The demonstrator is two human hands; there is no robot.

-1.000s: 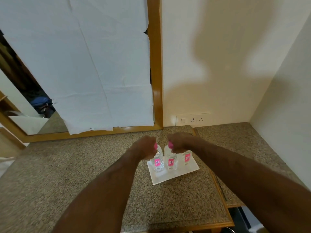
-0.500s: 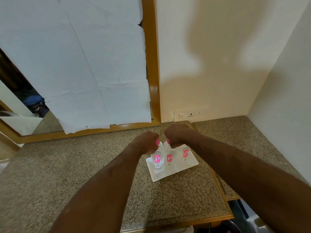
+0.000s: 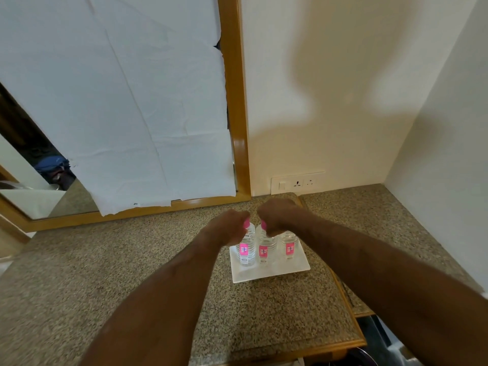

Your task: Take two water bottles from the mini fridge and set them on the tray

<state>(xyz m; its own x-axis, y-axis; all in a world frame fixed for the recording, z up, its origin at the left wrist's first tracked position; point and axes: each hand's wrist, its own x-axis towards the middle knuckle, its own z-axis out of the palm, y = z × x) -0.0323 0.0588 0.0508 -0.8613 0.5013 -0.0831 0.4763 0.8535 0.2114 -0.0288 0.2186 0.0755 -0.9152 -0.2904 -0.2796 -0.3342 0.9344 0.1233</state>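
A white rectangular tray (image 3: 274, 272) lies on the speckled stone counter. Three clear water bottles with pink caps and pink labels stand upright on it. My left hand (image 3: 229, 227) is closed around the neck of the left bottle (image 3: 247, 250). My right hand (image 3: 277, 216) is closed around the top of the middle bottle (image 3: 264, 250). A third bottle (image 3: 289, 245) stands to the right, partly behind my right wrist. The mini fridge is out of view.
The granite counter (image 3: 105, 273) has a wooden edge and a lower step to the right (image 3: 375, 215). A wood-framed mirror covered with white paper (image 3: 132, 101) stands behind. A wall socket plate (image 3: 297, 183) sits just past the tray. A side wall closes the right.
Both hands stay closed on the bottle tops over the tray. The camera has tilted slightly, so the scene sits a little higher in view.
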